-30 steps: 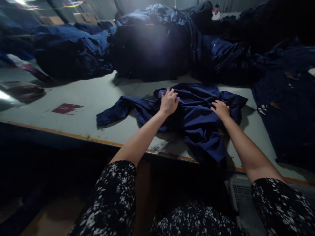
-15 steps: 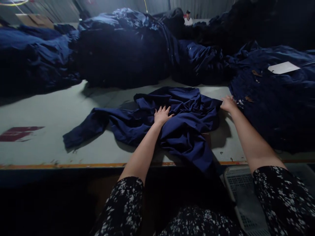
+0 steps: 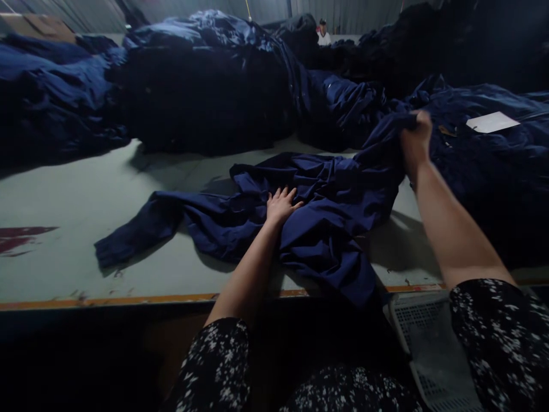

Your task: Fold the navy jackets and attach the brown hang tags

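A navy blue long-sleeved garment point(image 3: 326, 223) lies rumpled across the pale table, one sleeve stretched out to the left and a lower part hanging over the front edge. My left hand point(image 3: 282, 205) rests flat on its middle with the fingers spread. At the right, my right hand point(image 3: 417, 140) grips an edge of the cloth and holds it raised off the table. Folds run from that grip back toward the garment's middle. The exact kind of garment cannot be made out.
Large heaps of dark blue cloth point(image 3: 214, 97) line the table's back. Another pile point(image 3: 480, 171) at the right carries a white card point(image 3: 492, 122). A grey plastic basket point(image 3: 403, 332) stands below the table edge point(image 3: 150, 298). Far back is a person point(image 3: 323, 35).
My right hand has risen and moved away from me, lifting the garment's right part with it. My left hand stays flat on the cloth. The view has shifted slightly.
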The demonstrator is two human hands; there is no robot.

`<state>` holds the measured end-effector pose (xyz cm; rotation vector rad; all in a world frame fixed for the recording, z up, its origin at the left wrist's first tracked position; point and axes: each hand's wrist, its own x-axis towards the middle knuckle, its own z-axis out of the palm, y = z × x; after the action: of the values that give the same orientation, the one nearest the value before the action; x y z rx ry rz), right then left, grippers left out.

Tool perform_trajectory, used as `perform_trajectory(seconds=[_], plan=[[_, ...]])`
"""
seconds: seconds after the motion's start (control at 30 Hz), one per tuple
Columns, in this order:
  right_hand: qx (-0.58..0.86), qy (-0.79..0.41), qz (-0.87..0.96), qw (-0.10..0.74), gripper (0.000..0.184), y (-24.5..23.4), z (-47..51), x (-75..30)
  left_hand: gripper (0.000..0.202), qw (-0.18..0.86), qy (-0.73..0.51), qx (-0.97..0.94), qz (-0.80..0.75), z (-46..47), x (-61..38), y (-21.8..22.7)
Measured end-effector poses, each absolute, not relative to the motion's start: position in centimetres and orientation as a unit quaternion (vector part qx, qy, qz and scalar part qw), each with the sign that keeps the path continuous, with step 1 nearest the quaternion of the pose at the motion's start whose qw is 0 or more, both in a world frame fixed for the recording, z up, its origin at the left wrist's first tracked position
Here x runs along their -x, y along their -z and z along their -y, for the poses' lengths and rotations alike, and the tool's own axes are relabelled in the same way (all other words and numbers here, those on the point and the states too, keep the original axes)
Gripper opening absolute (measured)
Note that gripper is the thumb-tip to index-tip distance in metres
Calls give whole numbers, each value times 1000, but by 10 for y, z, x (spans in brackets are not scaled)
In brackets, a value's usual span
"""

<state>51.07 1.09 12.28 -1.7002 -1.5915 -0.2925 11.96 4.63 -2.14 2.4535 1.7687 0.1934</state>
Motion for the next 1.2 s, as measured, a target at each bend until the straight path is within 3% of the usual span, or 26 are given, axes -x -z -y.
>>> perform_trajectory(seconds=[0.1, 0.17, 0.27, 0.33, 0.43, 0.47, 0.67, 0.77, 0.87, 1.0, 1.07, 1.2], plan=[[698, 238, 579, 347, 39, -167, 8, -527, 68, 62, -61, -807, -584, -45, -120, 20], [747, 156, 617, 194, 43, -177, 15, -531, 70, 66, -54, -807, -585, -43, -121, 18], [737, -77, 671, -32, 42, -166, 8, -529, 72, 69, -41, -809, -582, -41, -123, 15], [696, -113, 709, -9, 40, -146, -6, -519, 72, 68, -31, -817, -571, -40, -126, 15], [634, -66, 757, 145, 39, -107, -35, -486, 70, 70, -21, -833, -548, -34, -130, 14], [617, -71, 767, 158, 40, -92, -44, -472, 69, 74, -20, -840, -537, -32, -131, 12], [631, -86, 771, 26, 66, -10, -54, -428, 47, 84, -104, -865, -483, -17, -107, -15], [648, -80, 757, -11, 74, 6, -34, -444, 65, -21, -152, -787, -598, -12, -74, -20], [664, -74, 743, -36, 78, 2, -12, -466, 80, -10, -71, -755, -652, -8, -42, -10], [649, -134, 748, -24, 57, -26, -6, -488, 55, 11, -58, -791, -609, -10, -14, 2], [661, -154, 734, -6, 45, -42, -20, -499, 53, 6, -89, -794, -602, -22, -7, -2], [723, -63, 687, 37, 29, -58, -65, -525, 39, -33, -176, -770, -612, -71, -2, -27]])
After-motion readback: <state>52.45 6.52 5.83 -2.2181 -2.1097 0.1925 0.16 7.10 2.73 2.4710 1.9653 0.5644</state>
